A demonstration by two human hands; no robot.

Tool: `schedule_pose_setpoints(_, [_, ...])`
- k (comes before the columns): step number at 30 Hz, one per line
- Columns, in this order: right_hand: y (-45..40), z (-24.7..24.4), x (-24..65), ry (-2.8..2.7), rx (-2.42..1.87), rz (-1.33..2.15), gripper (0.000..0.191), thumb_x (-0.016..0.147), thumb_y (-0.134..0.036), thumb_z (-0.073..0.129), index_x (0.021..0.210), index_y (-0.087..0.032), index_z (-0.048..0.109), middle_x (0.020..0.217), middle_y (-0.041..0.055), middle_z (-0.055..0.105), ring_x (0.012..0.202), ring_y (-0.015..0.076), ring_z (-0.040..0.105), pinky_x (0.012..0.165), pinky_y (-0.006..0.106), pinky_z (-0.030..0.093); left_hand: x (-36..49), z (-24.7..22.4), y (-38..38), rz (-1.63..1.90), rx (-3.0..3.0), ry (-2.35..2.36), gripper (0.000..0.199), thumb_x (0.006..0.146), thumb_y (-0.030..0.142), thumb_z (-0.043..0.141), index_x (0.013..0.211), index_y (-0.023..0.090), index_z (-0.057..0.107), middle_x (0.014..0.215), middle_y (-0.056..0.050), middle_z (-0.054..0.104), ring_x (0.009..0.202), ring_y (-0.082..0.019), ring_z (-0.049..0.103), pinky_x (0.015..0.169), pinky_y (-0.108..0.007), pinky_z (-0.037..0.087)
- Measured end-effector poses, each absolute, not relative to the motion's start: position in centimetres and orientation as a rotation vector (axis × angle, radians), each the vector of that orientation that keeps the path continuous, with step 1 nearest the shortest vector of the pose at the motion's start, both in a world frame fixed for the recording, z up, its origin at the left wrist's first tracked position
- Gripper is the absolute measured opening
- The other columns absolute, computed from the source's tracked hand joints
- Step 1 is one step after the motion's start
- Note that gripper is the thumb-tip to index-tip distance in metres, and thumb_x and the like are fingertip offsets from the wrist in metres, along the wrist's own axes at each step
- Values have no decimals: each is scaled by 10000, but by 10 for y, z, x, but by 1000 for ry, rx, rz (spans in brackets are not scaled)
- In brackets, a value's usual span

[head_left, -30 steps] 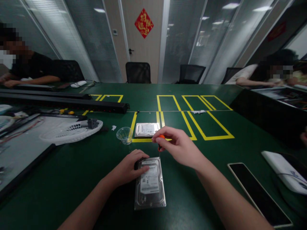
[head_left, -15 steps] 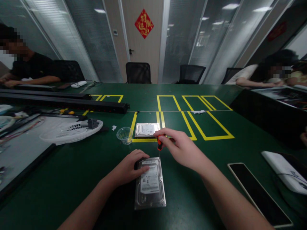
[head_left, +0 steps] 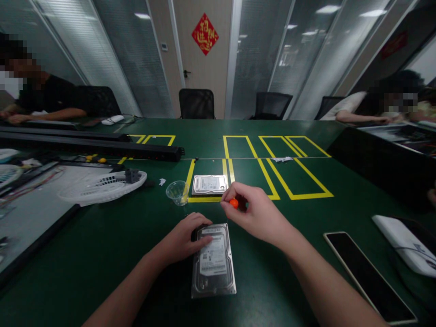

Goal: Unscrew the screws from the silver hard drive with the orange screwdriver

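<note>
A silver hard drive [head_left: 218,279] with a white label lies flat on the table in front of me. My left hand [head_left: 190,236] grips its far left side, thumb across the label and fingers over the edge. Above the drive's far right corner, my right hand [head_left: 254,211] is closed around a small screwdriver [head_left: 233,203]. The orange handle end shows between the fingers; a thin bit of shaft shows below, near the corner. Whether the tip touches a screw is too small to tell. Behind stands a second hard drive [head_left: 208,184], lying inside a yellow-taped rectangle.
A clear plastic cup [head_left: 177,193] stands left of the second drive. Further left are a white racket-shaped frame [head_left: 102,193] and long black bars [head_left: 143,151]. On the right lie a phone [head_left: 368,274] and a white device [head_left: 403,245]. Other people sit at both sides.
My right hand has shifted its fingers on the screwdriver, and the orange end now faces me more. The left hand and the near drive have stayed put.
</note>
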State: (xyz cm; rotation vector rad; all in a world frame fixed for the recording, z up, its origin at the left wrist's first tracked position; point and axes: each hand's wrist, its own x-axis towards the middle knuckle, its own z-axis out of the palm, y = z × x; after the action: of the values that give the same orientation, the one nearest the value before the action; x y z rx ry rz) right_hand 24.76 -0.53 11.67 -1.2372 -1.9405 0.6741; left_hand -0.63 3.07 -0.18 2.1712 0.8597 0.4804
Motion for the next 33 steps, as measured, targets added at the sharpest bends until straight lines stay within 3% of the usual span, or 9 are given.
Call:
schedule_pose_setpoints(5, [-5, 117, 249, -1935, -1203, 706, 71, 1016, -292, 693, 968, -241, 704, 868, 1, 745, 769, 175, 667, 710, 311, 459, -6, -1, 30, 484, 2165, 857, 273, 993, 317, 735, 1259, 255, 722, 1217, -67, 712, 1124, -269, 662, 977, -405, 538])
schedule_pose_setpoints(11, [-2, 118, 250, -2016, -1162, 720, 184, 1059, -291, 670, 909, -232, 759, 912, 6, 772, 841, 182, 691, 800, 319, 482, -6, -1, 30, 484, 2171, 848, 274, 1001, 308, 733, 1270, 257, 713, 1222, -63, 703, 1125, -261, 657, 978, -400, 528])
schedule_pose_setpoints(14, [-4, 122, 249, -2051, -1145, 720, 250, 1113, -311, 559, 970, -221, 744, 998, 42, 764, 925, 205, 696, 832, 336, 494, -6, -1, 30, 488, 2170, 844, 269, 1002, 307, 732, 1265, 258, 710, 1217, -57, 701, 1122, -257, 654, 976, -397, 527])
schedule_pose_setpoints(18, [-7, 125, 249, -2073, -1155, 716, 251, 1113, -216, 487, 1138, -221, 737, 1165, 70, 764, 1031, 218, 695, 882, 351, 505, -6, 0, 30, 485, 2175, 850, 265, 998, 299, 733, 1258, 252, 710, 1217, -61, 698, 1132, -263, 649, 975, -396, 525])
schedule_pose_setpoints(21, [-7, 123, 251, -2055, -1185, 673, 226, 1091, -191, 515, 1158, -210, 730, 1150, 73, 767, 983, 211, 695, 844, 343, 506, -6, 0, 31, 472, 2168, 851, 265, 1004, 309, 729, 1262, 252, 709, 1227, -64, 696, 1131, -264, 650, 970, -394, 526])
schedule_pose_setpoints(28, [-6, 121, 252, -1999, -1289, 755, 89, 1022, -292, 711, 1015, -212, 749, 776, -22, 702, 650, 135, 600, 642, 292, 430, -6, -2, 31, 475, 2164, 853, 272, 998, 300, 731, 1264, 247, 709, 1229, -63, 696, 1137, -265, 652, 986, -401, 524])
schedule_pose_setpoints(33, [-7, 123, 252, -2016, -1227, 781, 143, 1074, -265, 624, 1094, -219, 759, 972, 18, 763, 773, 144, 665, 713, 287, 480, -6, -1, 31, 471, 2160, 848, 276, 999, 308, 732, 1268, 255, 707, 1226, -56, 697, 1134, -264, 652, 982, -401, 522])
